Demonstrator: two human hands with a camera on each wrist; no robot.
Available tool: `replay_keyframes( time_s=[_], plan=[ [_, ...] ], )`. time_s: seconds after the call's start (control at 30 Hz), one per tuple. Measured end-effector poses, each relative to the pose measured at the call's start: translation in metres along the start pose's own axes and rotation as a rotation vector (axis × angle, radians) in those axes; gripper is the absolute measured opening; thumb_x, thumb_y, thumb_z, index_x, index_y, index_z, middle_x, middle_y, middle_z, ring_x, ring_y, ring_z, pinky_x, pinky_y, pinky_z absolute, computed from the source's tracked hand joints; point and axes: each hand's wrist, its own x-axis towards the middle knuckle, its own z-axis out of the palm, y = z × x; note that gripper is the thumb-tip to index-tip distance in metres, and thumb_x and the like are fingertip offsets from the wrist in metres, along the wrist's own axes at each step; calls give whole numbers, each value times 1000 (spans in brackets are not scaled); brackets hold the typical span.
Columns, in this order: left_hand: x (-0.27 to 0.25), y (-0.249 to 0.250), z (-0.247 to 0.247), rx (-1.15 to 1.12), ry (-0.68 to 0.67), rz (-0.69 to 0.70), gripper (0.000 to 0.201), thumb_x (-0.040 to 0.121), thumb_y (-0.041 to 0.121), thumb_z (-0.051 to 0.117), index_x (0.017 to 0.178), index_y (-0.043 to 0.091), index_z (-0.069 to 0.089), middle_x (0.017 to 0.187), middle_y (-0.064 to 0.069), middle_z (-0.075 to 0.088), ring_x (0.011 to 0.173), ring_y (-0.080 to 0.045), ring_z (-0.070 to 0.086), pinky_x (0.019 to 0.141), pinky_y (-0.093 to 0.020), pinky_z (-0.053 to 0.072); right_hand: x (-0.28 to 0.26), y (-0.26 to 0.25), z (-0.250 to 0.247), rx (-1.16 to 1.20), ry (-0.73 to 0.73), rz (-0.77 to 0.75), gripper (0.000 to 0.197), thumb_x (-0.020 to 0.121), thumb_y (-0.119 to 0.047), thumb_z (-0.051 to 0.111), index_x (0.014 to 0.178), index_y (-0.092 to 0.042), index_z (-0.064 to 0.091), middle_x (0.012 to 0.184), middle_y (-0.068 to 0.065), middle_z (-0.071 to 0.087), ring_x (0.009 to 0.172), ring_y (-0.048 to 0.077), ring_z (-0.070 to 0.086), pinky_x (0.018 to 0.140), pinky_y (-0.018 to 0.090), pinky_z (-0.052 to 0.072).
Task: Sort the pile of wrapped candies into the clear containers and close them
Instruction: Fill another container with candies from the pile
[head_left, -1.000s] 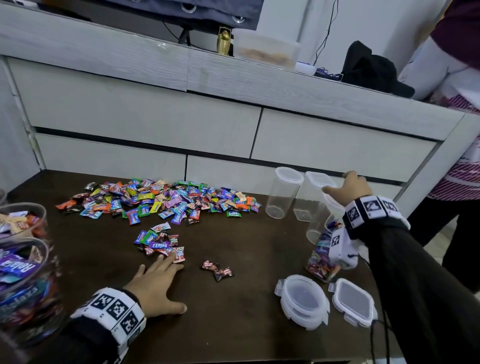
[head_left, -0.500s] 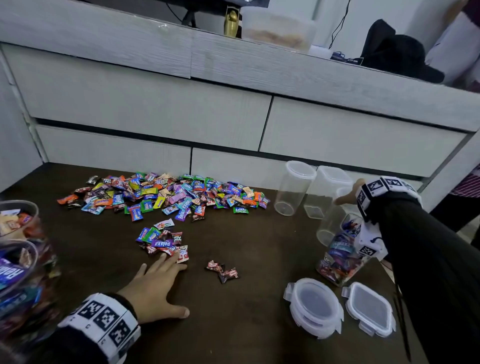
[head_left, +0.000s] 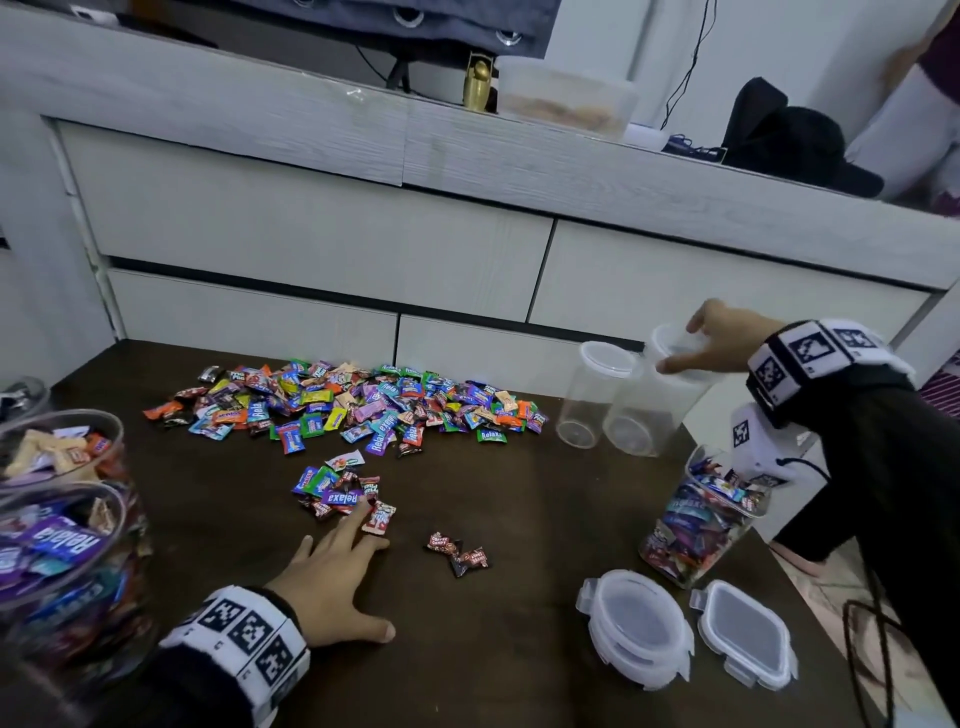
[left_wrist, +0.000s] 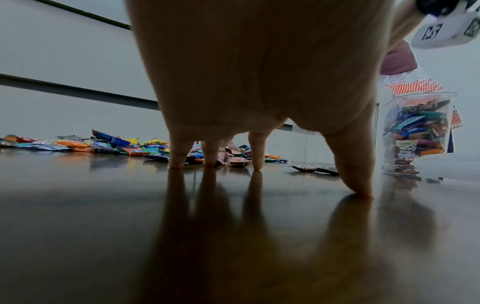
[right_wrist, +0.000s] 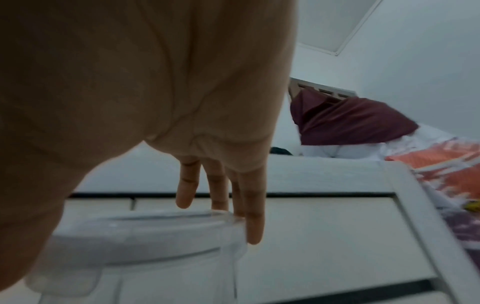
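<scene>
On the table, left hand lies flat, fingers spread; right hand grips an empty container.

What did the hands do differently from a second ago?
The right hand has taken hold of an empty clear container by its rim and tipped it off the table; a second ago it only rested on top of the container. The left hand stayed flat on the table, fingertips by the small candy group. The big candy pile and the two lids did not move.
</scene>
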Motion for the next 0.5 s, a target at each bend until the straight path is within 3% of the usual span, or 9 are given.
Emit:
replay_keyframes(
  time_s=[0.13, 0.3, 0.43, 0.5],
  plan=[
    [0, 1, -2, -60, 59, -3, 106, 71, 70, 69, 153, 33, 14, 160, 5, -25, 151, -21, 2, 122, -48, 8, -43, -44, -30, 57, -26, -203, 77, 66, -60, 74, 122, -15, 45, 125, 9, 56, 110, 26, 54, 92, 37, 44],
    [-1, 1, -7, -214, 256, 120, 113, 66, 76, 67, 154, 35, 9, 162, 10, -14, 150, -11, -8, 123, -40, 8, -105, -105, -1, 158, -106, -484, 74, 64, -54, 79, 119, -19, 43, 118, 2, 55, 105, 21, 52, 87, 30, 42],
    [-6, 8, -14, -556, 332, 297, 120, 52, 75, 79, 149, 40, 17, 159, 16, 15, 147, -6, 17, 120, -35, 22, -140, -139, 34, 250, -179, -634, 69, 65, -45, 82, 116, -20, 43, 106, -4, 53, 95, 16, 52, 76, 26, 39],
    [-8, 12, -15, -680, 373, 365, 116, 44, 72, 84, 140, 48, 25, 148, 22, 36, 140, 1, 31, 116, -34, 31, -151, -148, 47, 277, -220, -692, 67, 65, -43, 83, 115, -21, 43, 104, -6, 50, 93, 14, 50, 74, 24, 37]
  ],
)
